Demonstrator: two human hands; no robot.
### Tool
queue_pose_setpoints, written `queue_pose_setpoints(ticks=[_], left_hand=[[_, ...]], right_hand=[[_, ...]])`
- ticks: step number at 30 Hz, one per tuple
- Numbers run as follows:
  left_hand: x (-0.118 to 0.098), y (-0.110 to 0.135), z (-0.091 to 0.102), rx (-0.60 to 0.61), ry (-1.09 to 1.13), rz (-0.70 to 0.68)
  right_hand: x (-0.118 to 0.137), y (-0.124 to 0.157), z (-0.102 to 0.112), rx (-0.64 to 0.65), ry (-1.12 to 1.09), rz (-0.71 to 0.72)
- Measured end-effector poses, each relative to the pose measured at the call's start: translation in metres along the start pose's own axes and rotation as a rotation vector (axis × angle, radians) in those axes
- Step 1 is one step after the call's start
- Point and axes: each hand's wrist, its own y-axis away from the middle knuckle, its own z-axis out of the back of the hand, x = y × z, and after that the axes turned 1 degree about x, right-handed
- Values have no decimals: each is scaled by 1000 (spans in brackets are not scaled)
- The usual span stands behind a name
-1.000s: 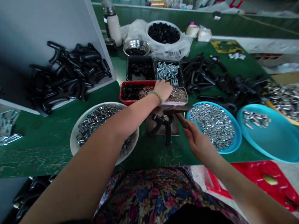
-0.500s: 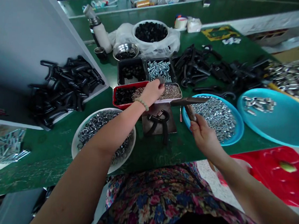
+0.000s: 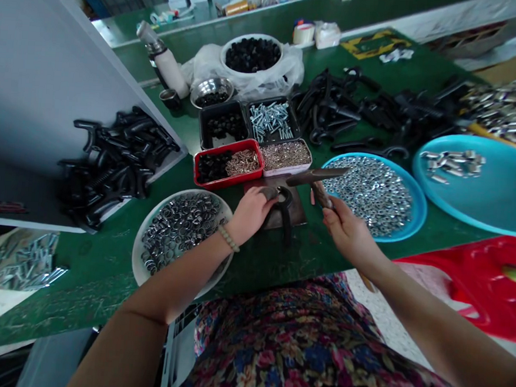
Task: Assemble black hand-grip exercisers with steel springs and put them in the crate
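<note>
**Q:** Item on the plate?
**A:** A black curved handle piece (image 3: pixel 286 228) is laid on a dark plate (image 3: pixel 297 218), which is set on the green worktop (image 3: pixel 99 309).

**Q:** Left hand (image 3: pixel 252 214)?
**A:** It is closed over the upper end of the piece. A bead bracelet (image 3: pixel 228 238) is worn at the wrist.

**Q:** Right hand (image 3: pixel 347 235)?
**A:** It is clamped around the wooden handle of a hammer (image 3: pixel 322 194). The steel head is held above the plate, near the blue tray (image 3: pixel 421 220).

**Q:** Adjacent stock?
**A:** Steel rings (image 3: pixel 179 235) are held in a white bowl (image 3: pixel 136 256), just beside the left hand. Hex nuts (image 3: pixel 368 192) are spread on the blue tray. Black pieces (image 3: pixel 211 168) and brass rings (image 3: pixel 242 164) are kept in a red tray (image 3: pixel 223 182) behind the plate.
</note>
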Motion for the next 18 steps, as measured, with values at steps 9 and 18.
queue_pose_setpoints(ticks=[9,18], left_hand=[[6,1,-17,68,-425,-129],[2,14,-9,226,-462,-272]], right_hand=[[0,5,-1,-17,-23,2],[-3,7,-7,-28,11,64]])
